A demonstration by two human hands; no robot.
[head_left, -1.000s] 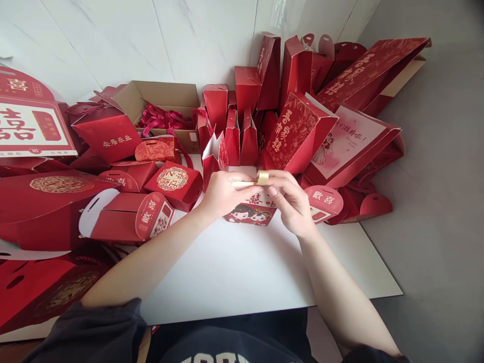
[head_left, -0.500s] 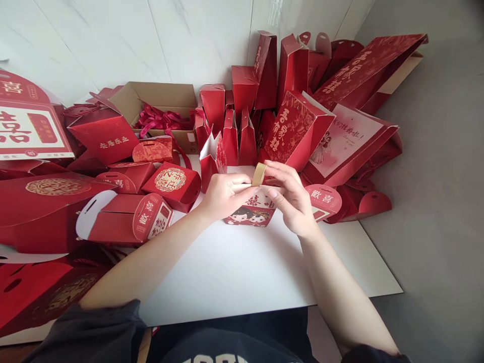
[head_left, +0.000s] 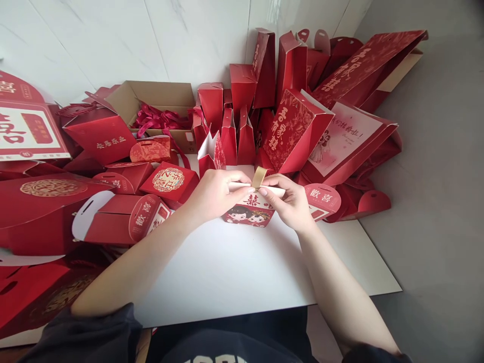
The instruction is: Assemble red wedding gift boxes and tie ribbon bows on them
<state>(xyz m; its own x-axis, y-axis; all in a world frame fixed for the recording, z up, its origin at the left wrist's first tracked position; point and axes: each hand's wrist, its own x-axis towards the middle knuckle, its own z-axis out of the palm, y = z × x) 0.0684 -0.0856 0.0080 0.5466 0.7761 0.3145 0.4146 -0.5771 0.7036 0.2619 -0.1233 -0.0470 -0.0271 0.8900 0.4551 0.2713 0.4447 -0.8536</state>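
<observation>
A small red and white gift box [head_left: 249, 210] with a cartoon couple printed on its front stands on the white board [head_left: 242, 272]. My left hand [head_left: 215, 194] is closed over the box's top left. My right hand [head_left: 289, 199] pinches a small tan strip [head_left: 259, 177] that sticks up above the box's top. Both hands meet over the box's upper edge. What lies under my left fingers is hidden.
Many red gift boxes and bags crowd the back and left, among them a tall patterned bag [head_left: 291, 131] and a round-ended box [head_left: 124, 224]. A brown carton [head_left: 159, 98] holds red ribbons [head_left: 159, 120]. Grey floor [head_left: 434, 201] lies to the right.
My right hand has come down and closer to my left hand. The tan strip has turned from a flat ring shape to standing on edge above the box.
</observation>
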